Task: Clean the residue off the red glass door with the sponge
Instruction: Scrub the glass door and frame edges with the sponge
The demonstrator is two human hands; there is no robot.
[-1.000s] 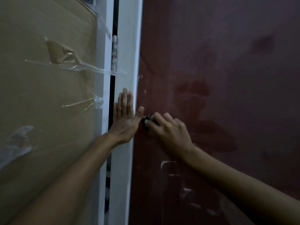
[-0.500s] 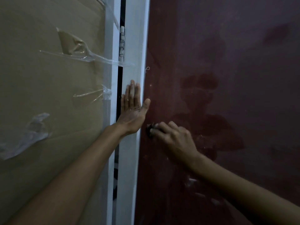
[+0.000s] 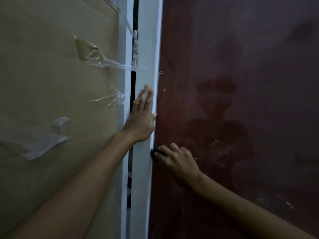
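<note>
Right hand (image 3: 179, 158): nearest; fingers curled on a dark sponge (image 3: 154, 153), pressing it to the door (image 3: 241, 100) at its left edge, just beside the frame (image 3: 146, 169). Sponge mostly hidden by the fingers.
Left hand (image 3: 142, 118): farther and higher; flat, fingers straight, resting on the white frame, holding nothing.
Door: red glass, upright, long axis vertical, spreading right and up from the sponge. Pale residue flecks (image 3: 286, 203) low right; a white curl (image 3: 161, 72) above the left hand. Right hand is nearer both.
Hinge (image 3: 135, 47): far, on the frame.
Cardboard (image 3: 51, 83): left, taped.
</note>
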